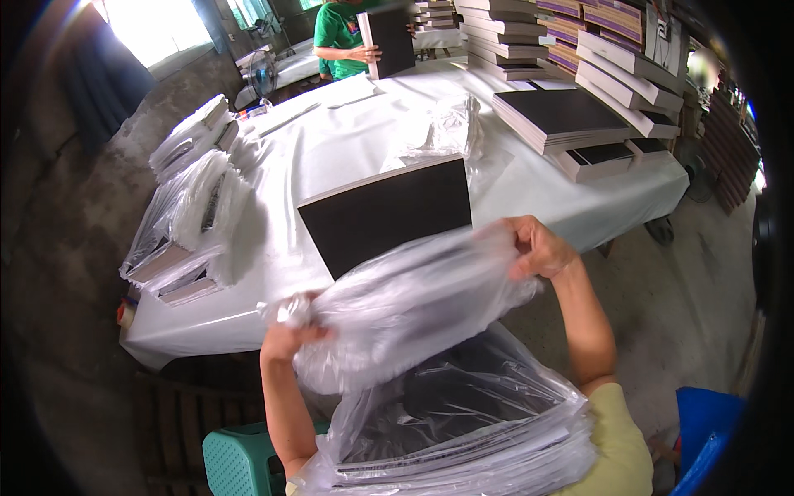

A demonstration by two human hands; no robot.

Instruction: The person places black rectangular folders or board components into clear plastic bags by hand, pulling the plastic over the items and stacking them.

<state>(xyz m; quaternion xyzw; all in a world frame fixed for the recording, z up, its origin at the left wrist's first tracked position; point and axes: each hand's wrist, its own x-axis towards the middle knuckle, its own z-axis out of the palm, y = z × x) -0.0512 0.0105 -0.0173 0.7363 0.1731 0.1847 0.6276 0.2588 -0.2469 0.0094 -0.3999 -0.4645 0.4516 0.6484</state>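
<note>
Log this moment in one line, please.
left hand: gripping clear plastic | right hand: gripping same plastic | black book: on table, beyond plastic

Daylight glares from the window (157, 30), the raised plastic (413, 293) blurs, and the fisheye rim falls dark.

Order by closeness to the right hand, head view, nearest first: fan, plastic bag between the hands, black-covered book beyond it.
1. Plastic bag, gripped by the right hand.
2. Black-covered book, on the table, ahead and left.
3. Fan, far off, upper left.
</note>
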